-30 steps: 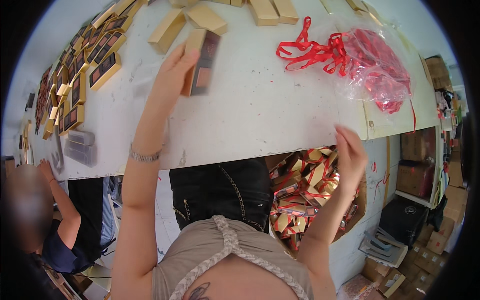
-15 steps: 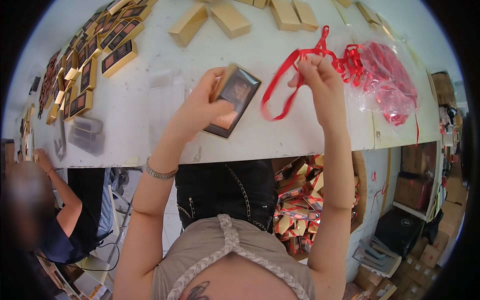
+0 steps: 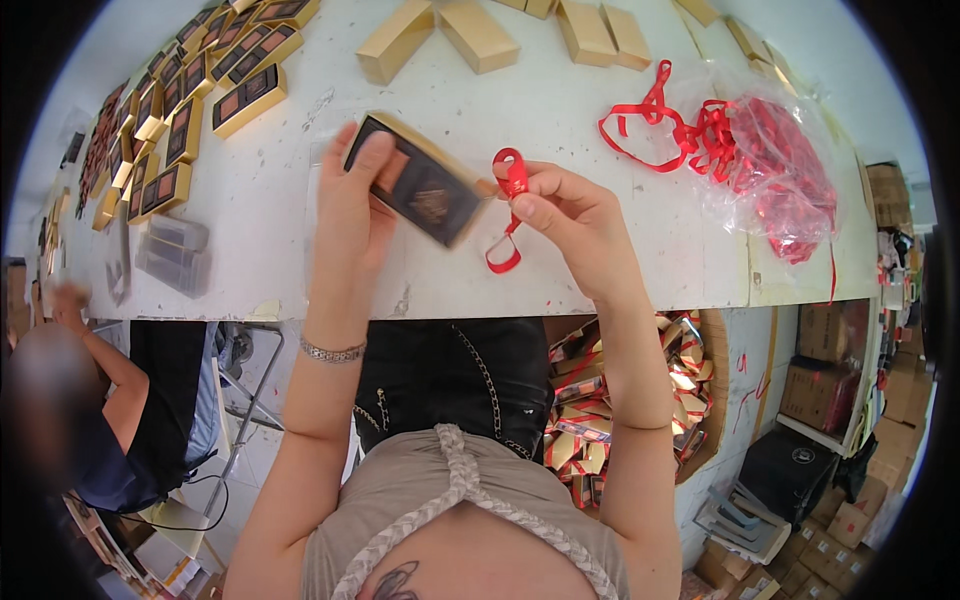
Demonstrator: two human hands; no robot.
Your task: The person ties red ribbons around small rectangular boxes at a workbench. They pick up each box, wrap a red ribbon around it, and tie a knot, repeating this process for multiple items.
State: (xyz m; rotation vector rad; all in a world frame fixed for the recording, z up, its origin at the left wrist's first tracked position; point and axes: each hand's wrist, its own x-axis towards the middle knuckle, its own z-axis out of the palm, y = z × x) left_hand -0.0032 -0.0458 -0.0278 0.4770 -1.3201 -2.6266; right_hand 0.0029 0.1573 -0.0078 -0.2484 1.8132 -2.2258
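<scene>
A flat dark box (image 3: 425, 185) with a gold edge is held tilted above the white surface (image 3: 560, 120) by the left hand (image 3: 355, 215); its fingers (image 3: 375, 160) are wrapped over the near end of the box, with the thumb underneath. Just beside the box's right end, a short red ribbon (image 3: 510, 215) is pinched between thumb and forefinger of the right hand (image 3: 570, 220); a small loop is formed above the pinch and a curled tail hangs below it. Box and ribbon are close together, almost touching at the box's corner.

Behind the hands, plain gold boxes (image 3: 440, 35) are laid loosely along the far part of the surface. To the left, rows of windowed gold boxes (image 3: 185, 120) are set side by side, and a stack of clear plastic trays (image 3: 172, 255) is seen near the front edge. To the right, a clear bag of red ribbons (image 3: 775, 165) lies open, with loose ribbon (image 3: 650, 125) spilling from it toward the middle. Nothing lies between the two hands and the surface beneath them.

Below the surface's edge, at the right of the person's legs, a carton of gold and red packages (image 3: 620, 400) is seen. Another person (image 3: 110, 400) in dark clothing is seated at the lower left, well apart. Cardboard cartons (image 3: 830, 365) are stacked at the far right.
</scene>
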